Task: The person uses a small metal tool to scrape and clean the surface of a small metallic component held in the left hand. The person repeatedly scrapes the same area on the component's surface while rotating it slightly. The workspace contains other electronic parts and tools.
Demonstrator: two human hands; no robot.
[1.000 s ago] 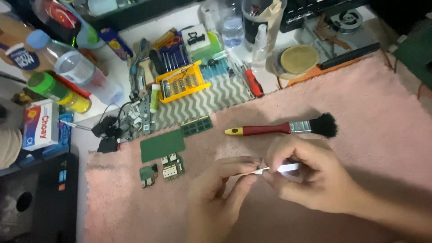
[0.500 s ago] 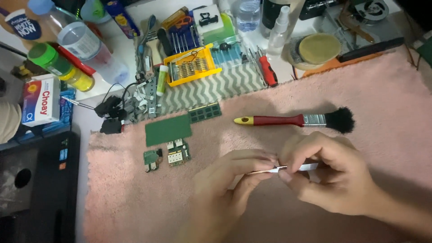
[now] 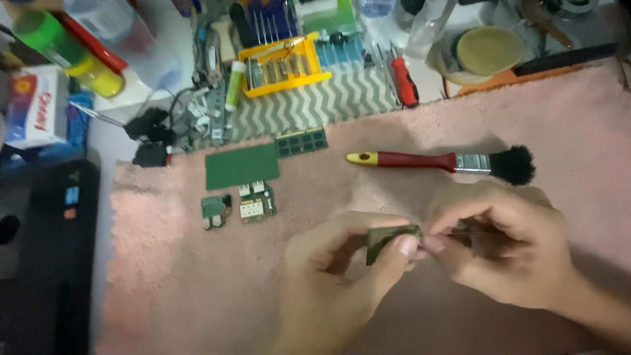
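Note:
My left hand point(image 3: 335, 276) pinches a small dark green circuit piece point(image 3: 388, 238) between thumb and fingers, over the pink towel point(image 3: 197, 289). My right hand point(image 3: 506, 243) is closed around a thin metal tool point(image 3: 468, 231), mostly hidden by the fingers, with its tip against the piece. A paintbrush point(image 3: 440, 162) with a red handle and black bristles lies just beyond both hands.
A green board point(image 3: 241, 165), a memory module point(image 3: 301, 141) and two small circuit boards point(image 3: 257, 204) point(image 3: 215, 210) lie on the towel's left. Behind it lie a yellow bit tray point(image 3: 286, 66), a red screwdriver point(image 3: 405, 82), bottles and cables. A black device point(image 3: 46, 263) sits at left.
The view has moved closer and down. Both hands stay together at the towel's front; the green piece now shows between my left fingers and the thin tool is more hidden.

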